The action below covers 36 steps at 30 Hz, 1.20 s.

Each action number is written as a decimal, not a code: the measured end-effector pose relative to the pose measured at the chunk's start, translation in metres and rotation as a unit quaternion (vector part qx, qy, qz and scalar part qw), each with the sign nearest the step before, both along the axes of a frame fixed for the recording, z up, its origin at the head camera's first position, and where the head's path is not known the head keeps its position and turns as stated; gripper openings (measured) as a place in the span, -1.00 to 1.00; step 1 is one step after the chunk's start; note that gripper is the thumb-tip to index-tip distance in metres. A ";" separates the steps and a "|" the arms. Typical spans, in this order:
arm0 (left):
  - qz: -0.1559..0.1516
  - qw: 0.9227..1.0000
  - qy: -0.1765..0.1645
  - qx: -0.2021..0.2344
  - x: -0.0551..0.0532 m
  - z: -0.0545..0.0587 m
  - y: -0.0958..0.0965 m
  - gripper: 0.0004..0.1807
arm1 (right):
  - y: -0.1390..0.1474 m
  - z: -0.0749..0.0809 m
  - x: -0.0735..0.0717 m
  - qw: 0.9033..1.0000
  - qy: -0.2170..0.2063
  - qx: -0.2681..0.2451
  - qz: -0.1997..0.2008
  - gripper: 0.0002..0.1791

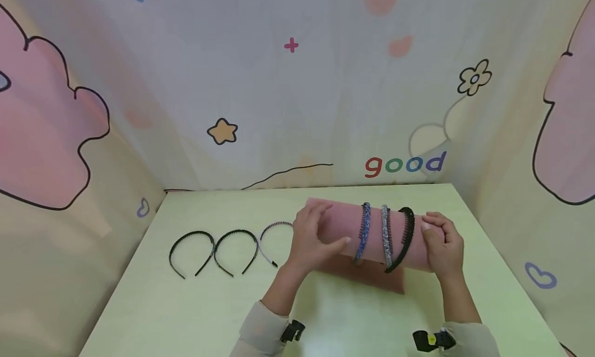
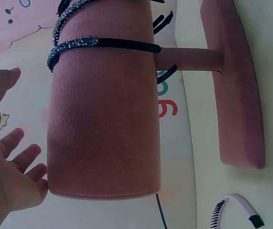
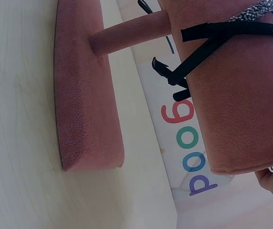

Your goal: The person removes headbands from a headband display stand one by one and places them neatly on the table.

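A pink velvety headband stand (image 1: pixel 337 220) has a thick horizontal roll on a post above a flat base (image 2: pixel 238 105). Around the roll sit a blue glittery headband (image 1: pixel 365 230), a silver glittery headband (image 1: pixel 386 233) and a black headband (image 1: pixel 408 235), the black one tilted. My left hand (image 1: pixel 309 241) is at the roll's left end, fingers and thumb spread apart; in the left wrist view the little finger is right at the roll's edge. At the other end my right hand (image 1: pixel 446 248) grips the roll, thumb on its front. Most of that hand is hidden in the right wrist view.
On the table (image 1: pixel 195 315), left of the stand, a black headband (image 1: pixel 191 233), a second black headband (image 1: pixel 237 231) and a pale headband (image 1: pixel 262 243) with dark tips lie in a row. A printed curtain (image 1: pixel 260 88) hangs behind the table and along its sides.
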<state>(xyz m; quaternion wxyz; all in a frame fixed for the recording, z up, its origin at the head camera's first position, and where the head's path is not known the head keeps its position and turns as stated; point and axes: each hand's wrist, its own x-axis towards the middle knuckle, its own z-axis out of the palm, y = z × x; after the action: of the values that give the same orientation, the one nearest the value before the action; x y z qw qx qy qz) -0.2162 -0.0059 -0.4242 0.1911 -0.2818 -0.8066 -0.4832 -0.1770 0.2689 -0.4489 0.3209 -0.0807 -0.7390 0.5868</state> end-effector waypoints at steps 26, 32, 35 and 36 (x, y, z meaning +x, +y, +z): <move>-0.044 0.968 -0.027 -0.246 -0.027 0.026 0.034 -0.18 | 0.000 0.001 0.002 1.000 0.011 0.007 0.005 -0.76; -0.068 0.965 -0.057 -0.248 -0.031 0.033 0.038 -0.15 | 0.001 -0.002 0.002 1.000 0.021 -0.004 0.010 -0.76; -0.088 0.963 -0.073 -0.243 -0.035 0.035 0.039 -0.14 | 0.001 -0.003 0.001 1.000 0.025 0.000 0.011 -0.77; -0.098 0.963 -0.081 -0.238 -0.037 0.036 0.040 -0.14 | 0.001 -0.002 0.001 1.000 0.027 0.003 0.011 -0.77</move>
<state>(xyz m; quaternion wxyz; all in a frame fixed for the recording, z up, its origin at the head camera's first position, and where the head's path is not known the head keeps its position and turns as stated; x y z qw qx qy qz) -0.2527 0.0342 -0.3881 0.0046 -0.3569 -0.8794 -0.3150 -0.1759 0.2699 -0.4512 0.3344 -0.0562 -0.7329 0.5897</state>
